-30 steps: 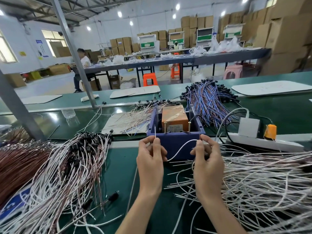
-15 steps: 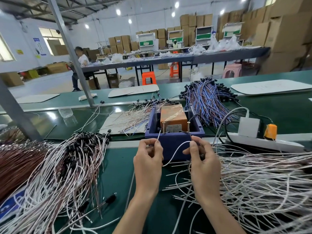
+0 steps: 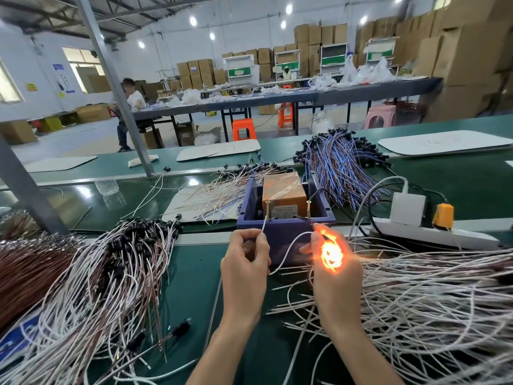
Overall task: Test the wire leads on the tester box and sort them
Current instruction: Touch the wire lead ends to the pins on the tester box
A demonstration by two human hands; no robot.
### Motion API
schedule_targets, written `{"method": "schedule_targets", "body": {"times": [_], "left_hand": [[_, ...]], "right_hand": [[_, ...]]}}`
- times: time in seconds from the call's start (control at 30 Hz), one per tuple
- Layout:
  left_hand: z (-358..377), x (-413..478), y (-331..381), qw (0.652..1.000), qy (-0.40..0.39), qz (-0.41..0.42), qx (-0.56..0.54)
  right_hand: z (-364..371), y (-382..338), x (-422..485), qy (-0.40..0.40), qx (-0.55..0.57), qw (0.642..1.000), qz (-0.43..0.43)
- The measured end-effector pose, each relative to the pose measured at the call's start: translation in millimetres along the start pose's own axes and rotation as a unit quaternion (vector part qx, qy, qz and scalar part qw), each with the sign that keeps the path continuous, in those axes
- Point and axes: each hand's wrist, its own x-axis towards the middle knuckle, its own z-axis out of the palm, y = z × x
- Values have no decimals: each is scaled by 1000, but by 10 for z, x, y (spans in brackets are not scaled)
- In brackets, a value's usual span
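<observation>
A blue tray holds the orange tester box, with two brass screw posts at its front. My left hand pinches one end of a white wire lead and holds its tip against the left post. My right hand grips the lead's other end near the right post. An orange glow shines through my right hand's fingers. The part in that hand is hidden.
A heap of white leads lies to the right, another heap with black caps to the left, brown leads at far left. Blue leads and a white power strip sit behind. A grey post stands at left.
Both hands have moved up to the tester's posts with the lead. An orange light now glows inside my right hand; it was dark before.
</observation>
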Motion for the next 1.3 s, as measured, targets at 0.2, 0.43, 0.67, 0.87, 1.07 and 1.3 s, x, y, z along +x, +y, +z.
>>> {"method": "schedule_targets", "body": {"times": [0.2, 0.43, 0.67, 0.87, 1.07, 1.3], "left_hand": [[0, 19, -22, 998, 52, -1, -24], [-152, 100, -101, 976, 150, -107, -114], [-259, 108, -57, 962, 137, -171, -164], [-133, 18, 71, 959, 31, -230, -161], [175, -131, 229, 944, -171, -264, -102], [503, -234, 374, 916, -305, -261, -8]], "right_hand": [[-35, -34, -2, -14, 6, 1000, -4], [-169, -66, -72, -11, 14, 1000, -2], [-601, -295, 225, 76, 90, 993, 8], [-1287, -601, 826, 220, 112, 969, 24], [-1962, -698, 1168, 302, 34, 953, -14], [-2368, -701, 1229, 340, -210, 916, -26]]}}
